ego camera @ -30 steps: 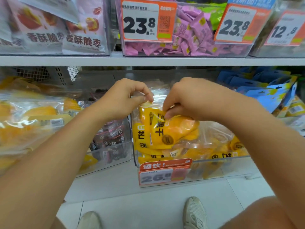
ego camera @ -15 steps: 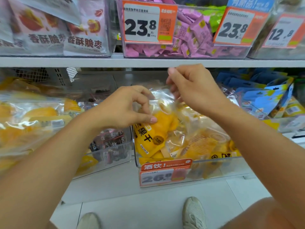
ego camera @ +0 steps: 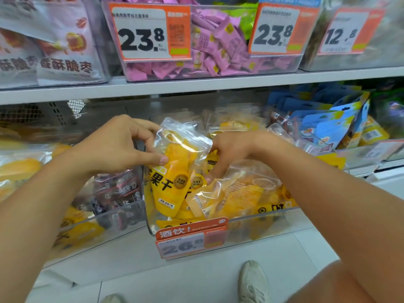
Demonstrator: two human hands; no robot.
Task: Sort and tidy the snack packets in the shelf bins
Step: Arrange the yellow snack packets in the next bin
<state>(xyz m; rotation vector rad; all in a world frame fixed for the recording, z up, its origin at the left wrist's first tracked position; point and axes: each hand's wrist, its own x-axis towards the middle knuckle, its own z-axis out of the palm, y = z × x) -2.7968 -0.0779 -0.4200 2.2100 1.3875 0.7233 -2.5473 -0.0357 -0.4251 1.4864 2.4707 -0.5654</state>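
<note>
A clear shelf bin (ego camera: 258,224) with an orange price tag (ego camera: 192,239) holds several yellow dried-mango packets. My left hand (ego camera: 118,147) grips one upright mango packet (ego camera: 172,171) by its left edge, thumb on the front and fingers behind its clear top. My right hand (ego camera: 229,154) reaches down into the bin just right of that packet, fingers curled among the packets; its fingertips touch a second mango packet (ego camera: 236,193) lying on the pile. Whether they pinch it is not visible.
Left of the bin stands another clear bin (ego camera: 113,213) with dark packets and yellow ones. Blue packets (ego camera: 328,125) fill the bin to the right. The upper shelf (ego camera: 196,84) carries pink candy (ego camera: 218,51) and bagged dates (ego camera: 54,51). White floor and my shoes (ego camera: 253,281) lie below.
My right hand came down from above the bin and went in among the packets. My left hand stood its mango packet upright, higher in the bin.
</note>
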